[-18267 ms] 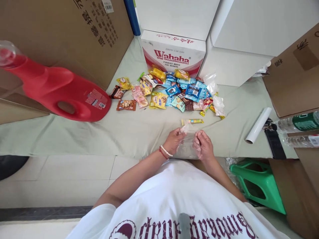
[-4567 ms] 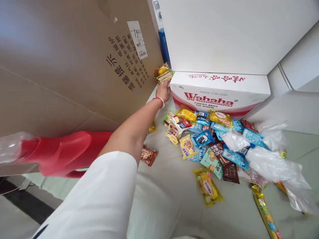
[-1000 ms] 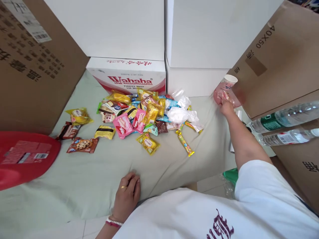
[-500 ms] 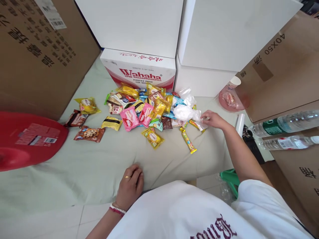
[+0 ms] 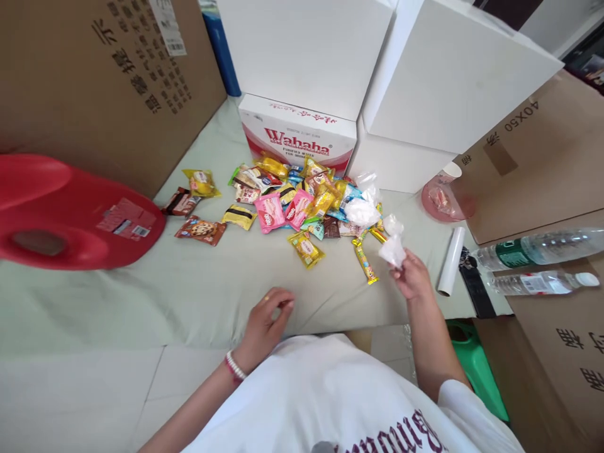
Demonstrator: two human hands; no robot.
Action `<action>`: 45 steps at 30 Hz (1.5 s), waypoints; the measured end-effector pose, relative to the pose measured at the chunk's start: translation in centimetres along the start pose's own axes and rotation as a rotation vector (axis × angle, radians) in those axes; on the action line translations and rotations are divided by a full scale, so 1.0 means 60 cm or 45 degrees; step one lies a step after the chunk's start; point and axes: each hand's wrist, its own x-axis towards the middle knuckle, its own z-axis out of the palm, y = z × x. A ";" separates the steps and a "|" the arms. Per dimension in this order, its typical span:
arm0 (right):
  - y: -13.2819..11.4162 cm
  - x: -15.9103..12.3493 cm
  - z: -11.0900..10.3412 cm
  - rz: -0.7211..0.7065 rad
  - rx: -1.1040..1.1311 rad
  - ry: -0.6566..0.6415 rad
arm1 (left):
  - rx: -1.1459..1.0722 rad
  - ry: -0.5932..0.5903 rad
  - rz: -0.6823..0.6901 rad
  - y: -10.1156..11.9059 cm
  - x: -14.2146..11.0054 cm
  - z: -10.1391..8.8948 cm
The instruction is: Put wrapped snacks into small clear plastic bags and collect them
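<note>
Right hand (image 5: 409,274), at the right of the table (image 5: 207,289), grips a crumpled clear bag (image 5: 393,245), long axis running toward the far side with a slight lean left; left hand (image 5: 268,318) sits by the near edge, fingers loosely bent, nothing visible in it. Snack pile (image 5: 299,209) lies straight far of the left hand and far-left of the right, which is nearer the yellow stick packet (image 5: 365,261). Far right, a pink dish (image 5: 465,211) holds something wrapped, too blurred to name, a paper cup (image 5: 452,170) at its far side.
</note>
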 end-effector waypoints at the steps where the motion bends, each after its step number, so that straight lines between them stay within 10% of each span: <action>1: 0.013 -0.028 0.029 0.105 0.113 -0.084 | -0.065 -0.051 0.036 0.015 0.014 0.012; 9: 0.077 -0.158 0.177 0.347 0.284 -0.414 | -0.313 -0.141 -0.082 0.031 0.082 0.121; 19: 0.066 -0.140 0.115 0.300 0.113 -0.367 | -0.752 -0.004 -0.655 0.002 0.057 0.085; 23: 0.062 -0.142 0.105 0.306 0.069 -0.389 | -0.687 0.054 -0.580 0.016 0.056 0.075; 28: 0.068 -0.152 0.124 0.270 0.011 -0.490 | -0.555 -0.223 -0.369 0.041 0.059 0.098; 34: 0.067 -0.142 0.107 0.248 0.177 -0.296 | -0.870 -0.131 -0.710 0.015 0.059 0.092; 45: 0.071 -0.155 0.159 0.314 0.271 -0.434 | -0.776 -0.302 -0.648 0.027 0.049 0.113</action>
